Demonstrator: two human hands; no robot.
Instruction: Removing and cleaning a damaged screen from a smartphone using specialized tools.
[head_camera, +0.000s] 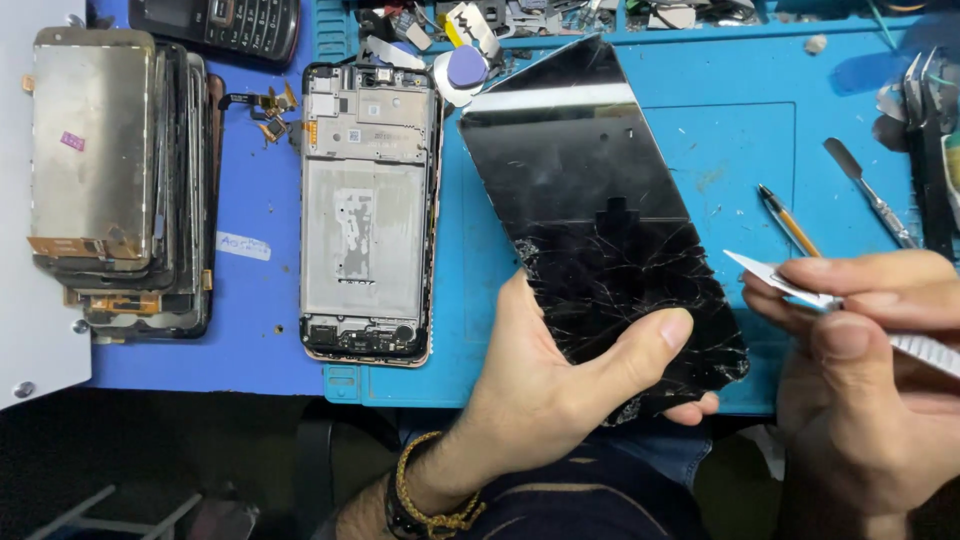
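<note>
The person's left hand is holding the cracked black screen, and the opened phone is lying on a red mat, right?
Not quite. The head view shows the left hand holding the cracked black screen, but the opened phone lies on a blue mat, not a red one.

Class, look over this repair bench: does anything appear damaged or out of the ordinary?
Yes. The black screen panel held in the left hand is badly cracked: fractures web across its lower half, and the bottom corner near the thumb looks crumbled. Its upper half looks intact.
</note>
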